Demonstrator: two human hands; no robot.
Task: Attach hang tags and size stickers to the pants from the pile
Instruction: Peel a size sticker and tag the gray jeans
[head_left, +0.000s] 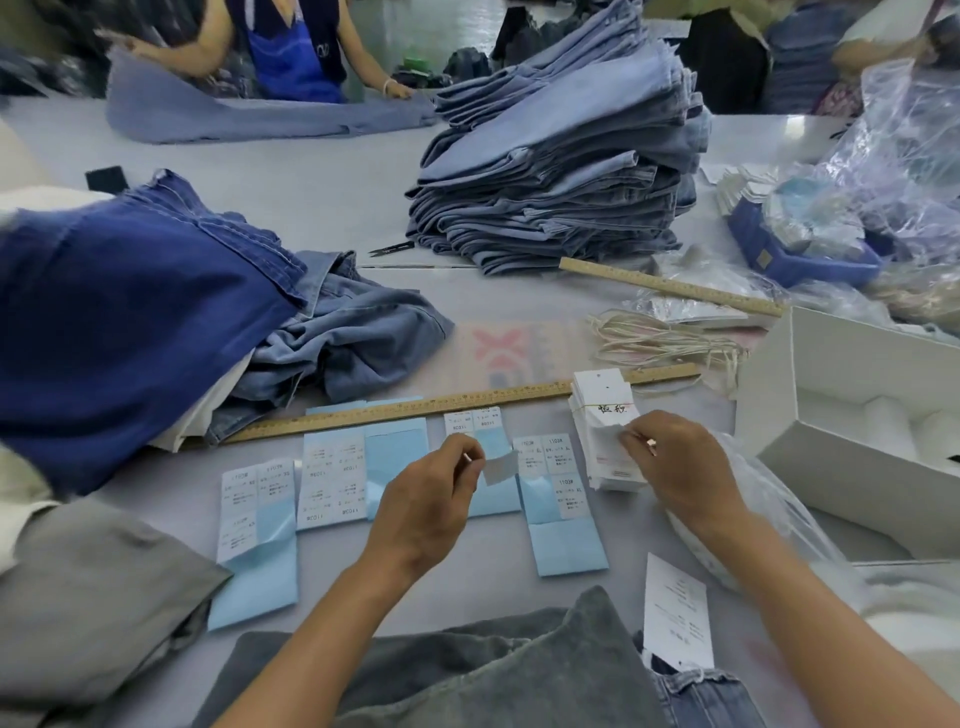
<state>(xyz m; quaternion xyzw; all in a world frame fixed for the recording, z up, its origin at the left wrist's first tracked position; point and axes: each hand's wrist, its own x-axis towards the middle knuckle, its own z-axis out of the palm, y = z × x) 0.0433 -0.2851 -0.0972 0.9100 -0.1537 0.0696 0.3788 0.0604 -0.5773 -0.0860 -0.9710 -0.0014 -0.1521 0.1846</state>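
A big grey counter (332, 197) fills the frame. In the upper middle sits a tall pile of blue pants (561, 171). A long ruler (441, 402) lies across the middle, with blue sticker sheets (563, 540) just below it. Grey pants (467, 670) lie at the bottom. A white box (852, 415) sits at the right.

A wide pale grey worktable (322, 171) fills the room's near part. Far beyond it lies a glossy greenish floor (415, 26), lit evenly.

Matt denim pants (561, 156), a wooden ruler (415, 408), glossy blue sticker sheets (566, 540), crinkly clear plastic bags (904, 156).
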